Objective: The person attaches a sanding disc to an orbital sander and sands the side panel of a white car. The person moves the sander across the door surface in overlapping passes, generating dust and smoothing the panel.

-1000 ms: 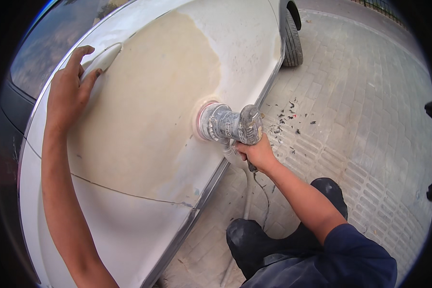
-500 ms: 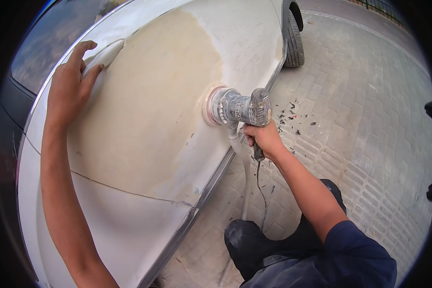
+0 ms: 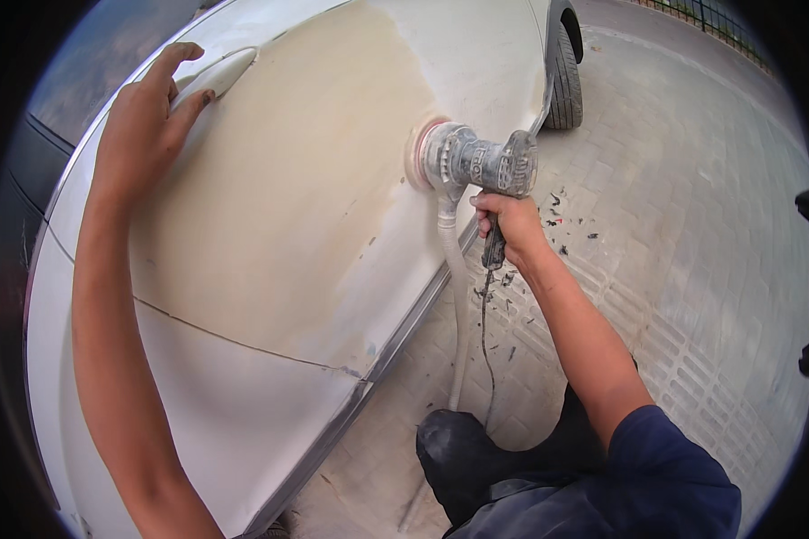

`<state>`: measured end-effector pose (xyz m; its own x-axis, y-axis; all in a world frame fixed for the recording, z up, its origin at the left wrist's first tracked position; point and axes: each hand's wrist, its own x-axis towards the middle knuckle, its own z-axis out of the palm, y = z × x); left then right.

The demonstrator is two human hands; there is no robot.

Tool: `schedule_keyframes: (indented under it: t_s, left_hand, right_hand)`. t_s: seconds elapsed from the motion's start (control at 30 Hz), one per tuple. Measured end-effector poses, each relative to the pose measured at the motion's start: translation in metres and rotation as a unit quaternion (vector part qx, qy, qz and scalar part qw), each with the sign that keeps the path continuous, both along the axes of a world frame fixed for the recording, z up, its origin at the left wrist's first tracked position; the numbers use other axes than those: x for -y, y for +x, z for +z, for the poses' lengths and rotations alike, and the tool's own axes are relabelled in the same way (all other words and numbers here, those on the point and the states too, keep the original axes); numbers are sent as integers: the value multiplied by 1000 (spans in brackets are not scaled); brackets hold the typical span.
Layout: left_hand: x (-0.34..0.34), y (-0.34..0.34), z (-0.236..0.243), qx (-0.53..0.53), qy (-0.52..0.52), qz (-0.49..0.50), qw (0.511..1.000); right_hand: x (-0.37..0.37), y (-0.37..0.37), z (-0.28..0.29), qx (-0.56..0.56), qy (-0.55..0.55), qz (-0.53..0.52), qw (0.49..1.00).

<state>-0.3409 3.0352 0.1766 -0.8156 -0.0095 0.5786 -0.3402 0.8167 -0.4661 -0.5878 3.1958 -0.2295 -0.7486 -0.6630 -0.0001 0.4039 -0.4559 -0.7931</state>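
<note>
With my right hand (image 3: 511, 225) I grip the dusty grey handle of a random orbital sander (image 3: 481, 162). Its round pad, edged in pink, lies against the white car door (image 3: 395, 256), at the right edge of a large beige filler patch (image 3: 279, 180). From the sander hang a pale dust hose (image 3: 457, 305) and a thin dark power cord (image 3: 484, 328). Up at the left, my left hand (image 3: 148, 126) is on the white door handle (image 3: 234, 74), thumb on the near side and index finger on the far side; the other fingers are mostly hidden.
A car tyre (image 3: 564, 81) stands beyond the door. Dark scraps (image 3: 562, 225) litter the paved ground (image 3: 665, 198) right of the sill. Below, my knee (image 3: 449, 440) is close to the hose and cord. The car window (image 3: 108, 63) is at the upper left.
The sander, held in my right hand, has moved up and slightly right along the patch's edge. The view has shifted a little; my left hand stays at the door handle.
</note>
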Motion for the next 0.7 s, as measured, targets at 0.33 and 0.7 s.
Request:
schedule_keyframes:
  t_s: [0.33, 0.7]
  left_hand:
    - [9, -2, -4, -21, -23, 11, 999]
    - [-37, 2, -10, -39, -45, 59, 996]
  right_hand:
    - [-2, 139, -10, -9, -42, 22, 999]
    - [-2, 130, -11, -61, -15, 13, 998]
